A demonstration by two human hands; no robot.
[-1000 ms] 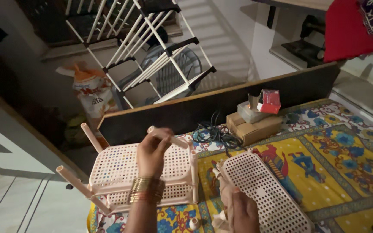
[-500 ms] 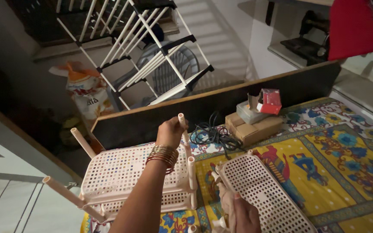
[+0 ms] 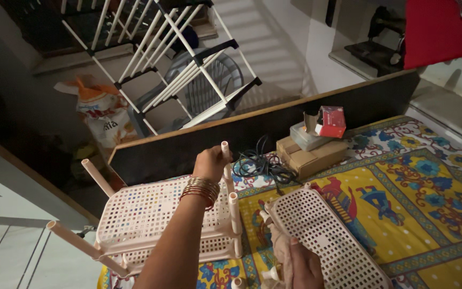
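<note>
Left hand [image 3: 210,163] fingers grip the rack's corner post [image 3: 224,152].

left wrist: stacked gold bangles [image 3: 201,189] | arms: bare, sleeveless

Far ahead of me stands a white folding drying rack [image 3: 188,64], with a printed sack [image 3: 102,115] to its left. On the patterned bedsheet [image 3: 429,187], far right, sit stacked cardboard boxes [image 3: 311,152] beside a tangle of dark cable [image 3: 260,163].
</note>
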